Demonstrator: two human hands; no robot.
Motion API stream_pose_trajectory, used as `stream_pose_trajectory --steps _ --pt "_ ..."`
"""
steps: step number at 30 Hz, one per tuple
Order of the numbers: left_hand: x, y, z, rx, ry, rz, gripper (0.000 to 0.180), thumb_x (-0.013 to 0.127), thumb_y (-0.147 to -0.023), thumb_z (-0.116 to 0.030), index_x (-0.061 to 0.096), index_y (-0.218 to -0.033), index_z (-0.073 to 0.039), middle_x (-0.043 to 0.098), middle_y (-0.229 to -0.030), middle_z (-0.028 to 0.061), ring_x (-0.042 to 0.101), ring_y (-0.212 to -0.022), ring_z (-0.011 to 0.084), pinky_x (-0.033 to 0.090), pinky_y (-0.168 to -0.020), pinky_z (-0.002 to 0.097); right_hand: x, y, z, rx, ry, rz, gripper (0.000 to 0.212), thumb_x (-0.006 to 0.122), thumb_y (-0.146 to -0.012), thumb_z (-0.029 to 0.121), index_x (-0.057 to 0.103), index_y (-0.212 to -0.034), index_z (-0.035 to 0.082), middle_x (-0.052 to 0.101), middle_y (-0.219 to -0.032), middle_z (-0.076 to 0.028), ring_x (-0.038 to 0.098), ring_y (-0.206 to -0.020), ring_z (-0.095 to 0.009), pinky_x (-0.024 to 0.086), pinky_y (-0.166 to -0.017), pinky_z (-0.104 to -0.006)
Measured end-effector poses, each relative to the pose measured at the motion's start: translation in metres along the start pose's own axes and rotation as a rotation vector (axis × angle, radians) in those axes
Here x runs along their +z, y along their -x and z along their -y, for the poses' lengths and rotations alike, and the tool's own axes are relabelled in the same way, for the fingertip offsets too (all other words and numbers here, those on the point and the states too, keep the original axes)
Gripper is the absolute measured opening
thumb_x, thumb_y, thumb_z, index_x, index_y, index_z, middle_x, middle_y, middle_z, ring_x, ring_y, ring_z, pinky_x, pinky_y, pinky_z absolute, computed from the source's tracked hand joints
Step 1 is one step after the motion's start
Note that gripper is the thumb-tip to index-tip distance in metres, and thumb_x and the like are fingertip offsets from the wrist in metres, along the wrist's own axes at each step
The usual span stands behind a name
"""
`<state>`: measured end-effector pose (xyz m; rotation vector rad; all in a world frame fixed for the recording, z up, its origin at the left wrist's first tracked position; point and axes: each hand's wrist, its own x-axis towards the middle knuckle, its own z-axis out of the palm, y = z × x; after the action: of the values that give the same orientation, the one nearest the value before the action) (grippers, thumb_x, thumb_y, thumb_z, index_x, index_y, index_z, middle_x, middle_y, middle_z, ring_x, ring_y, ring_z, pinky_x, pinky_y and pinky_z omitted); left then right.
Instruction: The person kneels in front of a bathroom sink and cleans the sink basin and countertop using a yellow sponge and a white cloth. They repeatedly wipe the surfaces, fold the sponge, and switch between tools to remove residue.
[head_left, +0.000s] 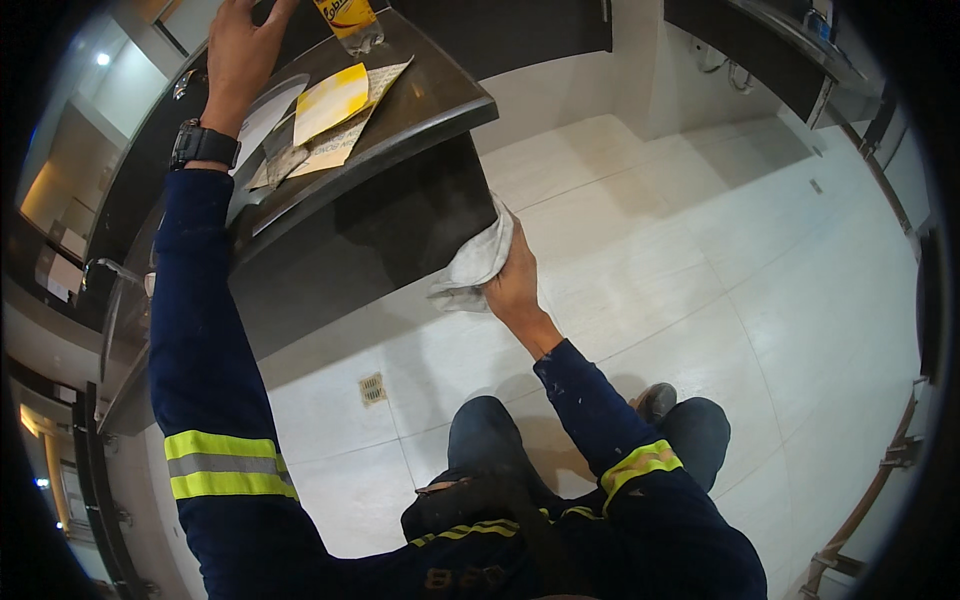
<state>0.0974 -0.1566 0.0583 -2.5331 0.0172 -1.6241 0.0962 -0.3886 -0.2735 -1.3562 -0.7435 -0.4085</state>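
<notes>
My right hand [515,275] grips a crumpled white-grey cloth [482,255] and holds it against the lower corner edge of the dark cabinet panel [370,215]. Up at the top left, my left hand [243,55] reaches past the far side of the dark countertop [435,95], thumb spread away from the fingers. Its fingertips run partly out of the picture, and I see nothing held in it. On the countertop near this hand lie a yellow-and-white sheet [330,103], a printed cream paper [345,148] and a yellow-labelled bottle [352,25].
A small square floor drain [372,389] is set into the pale tiles [640,300] below the cabinet. A faucet [118,268] shows at the left. Another dark counter [760,60] stands at the upper right, with exposed pipes [738,75] on the wall beneath it.
</notes>
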Motion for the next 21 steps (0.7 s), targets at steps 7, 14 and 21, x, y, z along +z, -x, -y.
stream_pose_trajectory --steps 7,14,21 --pt "-0.008 0.007 -0.001 -0.028 0.000 0.026 0.042 0.064 -0.095 -0.034 0.063 -0.118 0.002 0.062 -0.120 0.0231 0.058 -0.116 0.0384 0.045 -0.100 0.0431 -0.002 -0.020 0.022 0.088 0.097 0.041 0.047 0.064 -0.090 0.012 0.055 -0.135 0.003 0.062 -0.131 -0.017 0.058 -0.121 -0.037 0.046 -0.102 -0.0399" --pt "0.005 0.012 0.055 0.112 -0.103 -0.065 0.048 0.062 -0.095 -0.046 0.067 -0.123 -0.007 0.068 -0.117 0.0192 0.062 -0.114 0.0356 0.046 -0.099 0.0412 -0.027 -0.004 0.003 0.361 -0.171 -0.155 0.030 0.050 -0.098 0.004 0.063 -0.125 -0.002 0.066 -0.127 -0.014 0.058 -0.123 -0.023 0.039 -0.108 -0.0346" --pt "-0.026 0.010 0.038 0.030 0.167 0.009 0.044 0.057 -0.098 -0.042 0.065 -0.121 -0.005 0.070 -0.112 0.0168 0.064 -0.109 0.0327 0.048 -0.096 0.0394 -0.071 -0.162 0.143 -0.264 0.014 -0.423 0.030 0.060 -0.099 0.018 0.065 -0.120 -0.002 0.069 -0.119 -0.012 0.063 -0.111 -0.021 0.044 -0.097 -0.0306"
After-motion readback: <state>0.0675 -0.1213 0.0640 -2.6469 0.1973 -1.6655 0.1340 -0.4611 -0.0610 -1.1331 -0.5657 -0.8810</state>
